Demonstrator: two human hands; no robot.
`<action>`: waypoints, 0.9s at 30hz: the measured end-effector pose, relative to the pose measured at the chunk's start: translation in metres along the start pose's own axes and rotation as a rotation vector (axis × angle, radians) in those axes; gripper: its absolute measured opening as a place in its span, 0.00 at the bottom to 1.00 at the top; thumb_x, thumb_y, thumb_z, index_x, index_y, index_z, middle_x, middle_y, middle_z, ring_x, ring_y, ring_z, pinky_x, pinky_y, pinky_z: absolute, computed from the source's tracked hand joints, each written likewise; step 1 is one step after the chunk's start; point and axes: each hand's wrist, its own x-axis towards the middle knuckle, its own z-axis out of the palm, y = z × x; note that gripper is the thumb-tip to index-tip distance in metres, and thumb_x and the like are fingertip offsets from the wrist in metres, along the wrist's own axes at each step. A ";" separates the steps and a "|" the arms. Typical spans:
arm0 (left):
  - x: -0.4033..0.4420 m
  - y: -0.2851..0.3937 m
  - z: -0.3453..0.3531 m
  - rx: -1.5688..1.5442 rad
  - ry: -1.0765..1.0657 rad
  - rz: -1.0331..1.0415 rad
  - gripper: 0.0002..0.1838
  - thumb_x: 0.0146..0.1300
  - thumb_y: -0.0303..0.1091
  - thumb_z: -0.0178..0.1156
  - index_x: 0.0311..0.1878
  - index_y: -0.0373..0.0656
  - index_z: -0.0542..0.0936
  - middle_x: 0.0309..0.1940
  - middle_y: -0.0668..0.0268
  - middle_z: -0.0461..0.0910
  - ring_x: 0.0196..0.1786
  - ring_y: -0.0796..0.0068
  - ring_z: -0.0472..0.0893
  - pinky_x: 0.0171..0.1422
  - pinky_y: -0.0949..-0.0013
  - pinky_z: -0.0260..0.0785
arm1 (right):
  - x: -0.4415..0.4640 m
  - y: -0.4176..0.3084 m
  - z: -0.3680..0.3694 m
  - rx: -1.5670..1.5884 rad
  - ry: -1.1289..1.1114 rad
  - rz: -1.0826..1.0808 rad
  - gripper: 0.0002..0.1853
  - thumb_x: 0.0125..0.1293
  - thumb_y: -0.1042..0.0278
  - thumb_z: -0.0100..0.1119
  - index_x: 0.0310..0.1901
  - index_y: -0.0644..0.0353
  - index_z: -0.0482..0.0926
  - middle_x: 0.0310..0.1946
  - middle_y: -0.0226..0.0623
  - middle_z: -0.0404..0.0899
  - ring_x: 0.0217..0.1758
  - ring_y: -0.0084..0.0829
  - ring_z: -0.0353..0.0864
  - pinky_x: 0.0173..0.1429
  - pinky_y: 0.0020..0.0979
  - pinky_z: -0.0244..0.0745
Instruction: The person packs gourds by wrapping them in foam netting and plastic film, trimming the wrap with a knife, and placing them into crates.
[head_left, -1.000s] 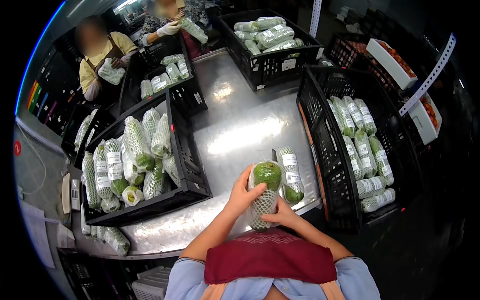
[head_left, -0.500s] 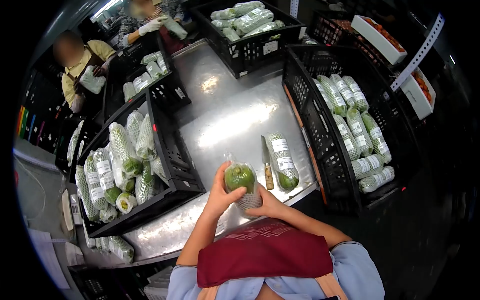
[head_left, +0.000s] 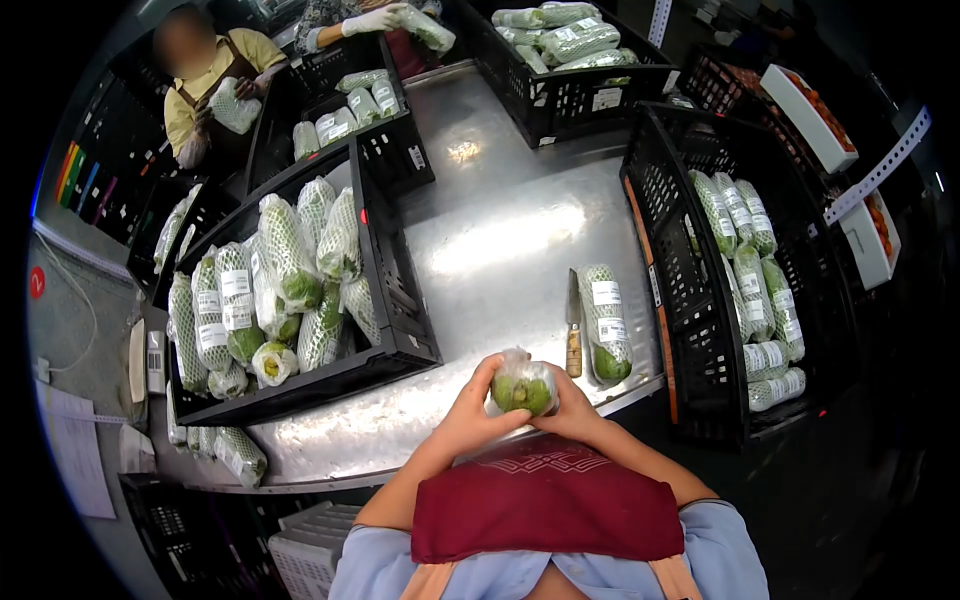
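Between my left hand [head_left: 478, 410] and my right hand [head_left: 574, 405] is a green papaya [head_left: 523, 392] in clear film and white foam net. Its stem end faces up toward me, and both hands are closed around its sides close to my apron. Just beyond my right hand a knife [head_left: 573, 325] with a wooden handle lies on the metal table [head_left: 470, 300]. To the right of the knife rests another papaya [head_left: 606, 325], netted and carrying white labels.
A black crate [head_left: 400, 340] of netted papayas stands at left, another crate [head_left: 690, 390] at right, and a third crate [head_left: 560, 105] at the back. Across the table, a co-worker [head_left: 215, 90] holds a netted fruit; a gloved hand [head_left: 375, 20] holds another.
The view has shifted, so the table and crates appear farther right. My hands have tipped the papaya, turning its stem end more toward me. The gloved hand has moved its fruit.
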 end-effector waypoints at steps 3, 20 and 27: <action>-0.005 0.001 0.004 -0.072 0.022 -0.014 0.25 0.53 0.29 0.61 0.55 0.39 0.66 0.54 0.61 0.69 0.57 0.71 0.68 0.61 0.68 0.60 | 0.001 0.009 0.006 -0.179 0.062 -0.126 0.38 0.40 0.70 0.71 0.56 0.59 0.62 0.53 0.47 0.65 0.57 0.46 0.67 0.58 0.37 0.65; 0.004 0.004 -0.008 -0.624 0.193 -0.175 0.22 0.68 0.42 0.45 0.42 0.30 0.78 0.45 0.55 0.77 0.51 0.65 0.75 0.59 0.62 0.63 | 0.007 0.012 0.005 -0.175 0.003 -0.084 0.38 0.40 0.72 0.69 0.56 0.59 0.63 0.54 0.45 0.65 0.58 0.44 0.66 0.59 0.35 0.65; 0.010 0.021 -0.008 0.200 0.386 0.234 0.18 0.68 0.41 0.45 0.39 0.37 0.80 0.41 0.60 0.78 0.45 0.65 0.75 0.54 0.65 0.63 | 0.007 0.004 0.005 -0.127 0.081 -0.013 0.36 0.40 0.73 0.70 0.54 0.59 0.63 0.50 0.43 0.66 0.55 0.42 0.68 0.56 0.35 0.65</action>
